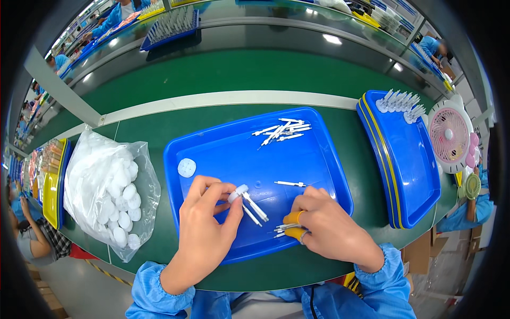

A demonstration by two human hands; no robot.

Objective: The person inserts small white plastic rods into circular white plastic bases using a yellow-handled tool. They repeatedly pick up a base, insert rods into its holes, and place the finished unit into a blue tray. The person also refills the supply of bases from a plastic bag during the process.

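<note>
A small white round cap (240, 191) with two thin white pins (255, 208) standing out of it is held above the middle blue tray (223, 154), near its front edge. The left hand (204, 234) is closed on this cap, with the thumb and fingers pinching it. The right hand (326, 226) is closed too and grips a small bundle of white pins (282, 228) between fingertips that wear orange finger cots (293, 218). One single pin (290, 184) lies on the tray just behind the right hand, a loose heap of pins (281, 129) lies at the far side, and one white disc (186, 167) lies near the left wall. Left of the tray there is a clear plastic bag of white caps (111, 191); at the right, a stack of blue trays (409, 159) and a small pink fan (450, 135). In my judgement the thin pins can slip from the bundle, or go crooked into the cap, because they are so fine and the grip is only at their ends. The holes of the cap are too small to make out, and the fingers hide how many pins the right hand holds.
</note>
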